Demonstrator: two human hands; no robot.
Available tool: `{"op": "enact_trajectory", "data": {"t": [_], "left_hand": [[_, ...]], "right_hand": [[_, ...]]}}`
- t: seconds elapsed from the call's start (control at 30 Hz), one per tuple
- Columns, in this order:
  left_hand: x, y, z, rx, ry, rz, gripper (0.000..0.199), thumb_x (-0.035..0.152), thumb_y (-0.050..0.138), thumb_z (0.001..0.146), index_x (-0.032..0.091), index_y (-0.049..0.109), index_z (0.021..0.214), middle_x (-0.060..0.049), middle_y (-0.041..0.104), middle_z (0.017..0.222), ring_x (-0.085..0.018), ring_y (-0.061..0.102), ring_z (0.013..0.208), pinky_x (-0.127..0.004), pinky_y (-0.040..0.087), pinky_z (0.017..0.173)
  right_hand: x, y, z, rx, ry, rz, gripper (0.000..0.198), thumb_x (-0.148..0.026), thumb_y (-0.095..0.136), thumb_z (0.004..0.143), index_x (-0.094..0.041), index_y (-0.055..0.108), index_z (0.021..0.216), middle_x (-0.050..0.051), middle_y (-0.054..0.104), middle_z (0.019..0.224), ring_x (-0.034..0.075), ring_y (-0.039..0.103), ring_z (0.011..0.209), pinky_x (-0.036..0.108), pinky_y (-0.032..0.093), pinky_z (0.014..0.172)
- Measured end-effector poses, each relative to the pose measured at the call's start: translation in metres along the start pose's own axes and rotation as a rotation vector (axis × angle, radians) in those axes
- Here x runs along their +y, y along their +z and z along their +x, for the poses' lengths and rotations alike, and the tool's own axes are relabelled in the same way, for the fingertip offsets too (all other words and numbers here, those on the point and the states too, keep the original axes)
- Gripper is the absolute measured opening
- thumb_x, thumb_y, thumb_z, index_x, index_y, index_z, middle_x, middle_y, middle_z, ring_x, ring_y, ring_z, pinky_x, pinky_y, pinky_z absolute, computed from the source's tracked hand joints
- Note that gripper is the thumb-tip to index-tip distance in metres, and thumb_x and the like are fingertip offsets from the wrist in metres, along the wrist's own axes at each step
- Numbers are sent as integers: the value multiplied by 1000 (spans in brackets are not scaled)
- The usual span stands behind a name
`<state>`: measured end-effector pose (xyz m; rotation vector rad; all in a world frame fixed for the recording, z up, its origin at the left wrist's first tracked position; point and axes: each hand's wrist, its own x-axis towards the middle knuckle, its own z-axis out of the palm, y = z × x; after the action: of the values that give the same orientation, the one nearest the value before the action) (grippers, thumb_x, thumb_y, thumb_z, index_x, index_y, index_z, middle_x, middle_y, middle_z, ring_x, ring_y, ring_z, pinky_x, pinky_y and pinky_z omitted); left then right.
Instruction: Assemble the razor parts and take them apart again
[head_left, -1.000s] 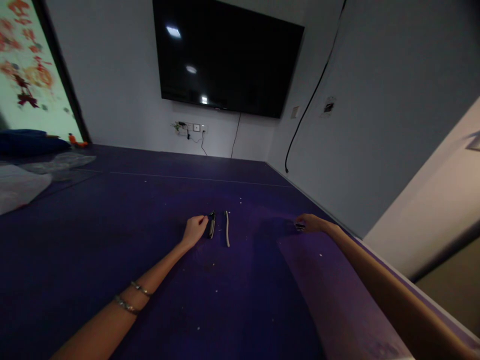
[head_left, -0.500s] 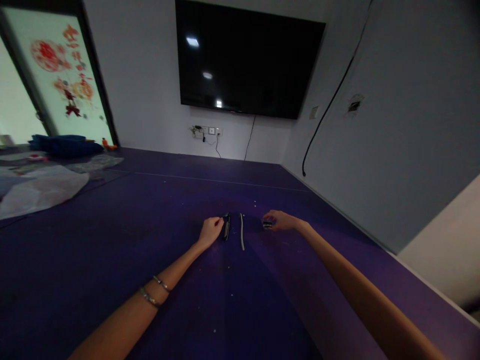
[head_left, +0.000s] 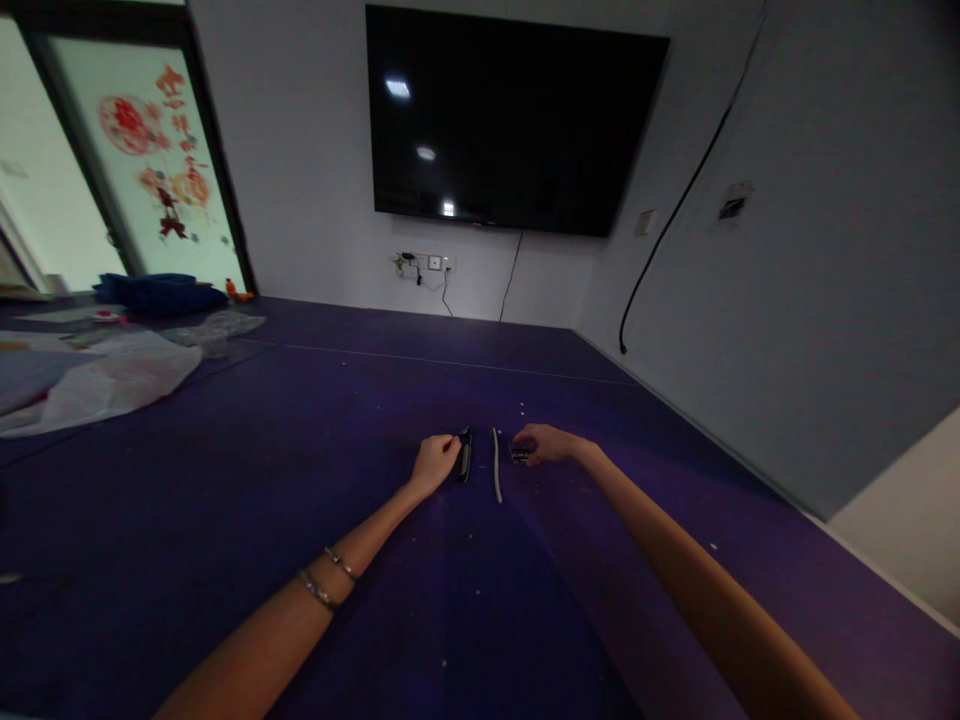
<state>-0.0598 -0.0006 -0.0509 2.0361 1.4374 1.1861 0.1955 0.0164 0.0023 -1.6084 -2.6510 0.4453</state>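
Faintly striped dark block [head_left: 520,454], pinched by right hand [head_left: 549,443], left hand [head_left: 435,464], grip unclear

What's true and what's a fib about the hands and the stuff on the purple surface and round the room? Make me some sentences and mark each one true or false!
1. The pale, thin strip lies between the left hand and the right hand. True.
2. Two bracelets are on the right arm. False: the bracelets are on the left arm.
3. The right hand holds a small shiny object. True.
4. A cartoon is playing on the wall. False: the television is dark, with only light spots on it.
5. The left hand is right next to a narrow dark item. True.
6. The blue bundle is at the picture's right edge. False: the blue bundle is on the left, by the door.
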Motion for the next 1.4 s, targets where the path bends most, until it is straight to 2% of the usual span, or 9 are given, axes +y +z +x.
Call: {"op": "enact_trajectory", "data": {"t": [0.5,0.73,0.93,1.07,1.17,1.27,1.33,1.4], "left_hand": [[-2,2,1,-2,7,13,40,35,36,80,16,45,47,3,40,44,-10,39,47,-24,21,50],[-4,3,2,9,7,7,39,36,36,80,16,45,47,3,40,45,-10,38,47,-24,21,49],[-3,2,1,8,-6,-7,39,36,37,80,15,47,49,2,43,47,-11,40,49,-24,22,50],[-2,-2,2,35,-37,39,39,36,36,83,15,50,53,1,46,50,-11,43,51,-23,25,51],[-5,-12,7,52,-67,170,37,36,34,86,16,57,66,-1,54,60,-13,49,58,-24,31,56],[-16,-26,13,46,37,355,29,30,35,87,16,60,85,-7,61,86,-17,54,82,-26,37,71],[-26,-34,17,34,56,498,28,28,37,86,15,59,98,-12,59,104,-21,51,99,-32,36,84],[-37,-38,19,12,32,609,34,26,36,86,14,54,112,-15,51,123,-27,43,114,-39,32,93]], "right_hand": [[1,0,1,12,16,24,59,-21,71,59,-21,58,117,7,60,112,24,56,99,32,43,84],[18,3,-21,236,40,154,52,-30,66,66,-19,57,117,9,58,116,22,57,97,34,44,84],[35,25,-43,424,86,166,38,-33,59,74,-19,61,110,9,61,112,22,57,102,35,42,91],[43,41,-55,552,110,87,34,-32,48,82,-16,61,110,11,60,115,22,53,109,34,38,97],[56,53,-63,571,207,-18,38,-29,38,86,-13,58,115,13,55,123,23,47,118,37,34,101],[71,64,-71,546,317,-88,40,-28,34,88,-15,56,119,11,51,129,23,42,123,40,32,103],[77,68,-75,527,356,-106,40,-29,33,88,-17,56,119,9,50,130,23,42,123,40,33,103],[78,70,-77,510,369,-108,41,-30,32,88,-19,56,120,8,50,131,22,43,122,39,33,102]]}}
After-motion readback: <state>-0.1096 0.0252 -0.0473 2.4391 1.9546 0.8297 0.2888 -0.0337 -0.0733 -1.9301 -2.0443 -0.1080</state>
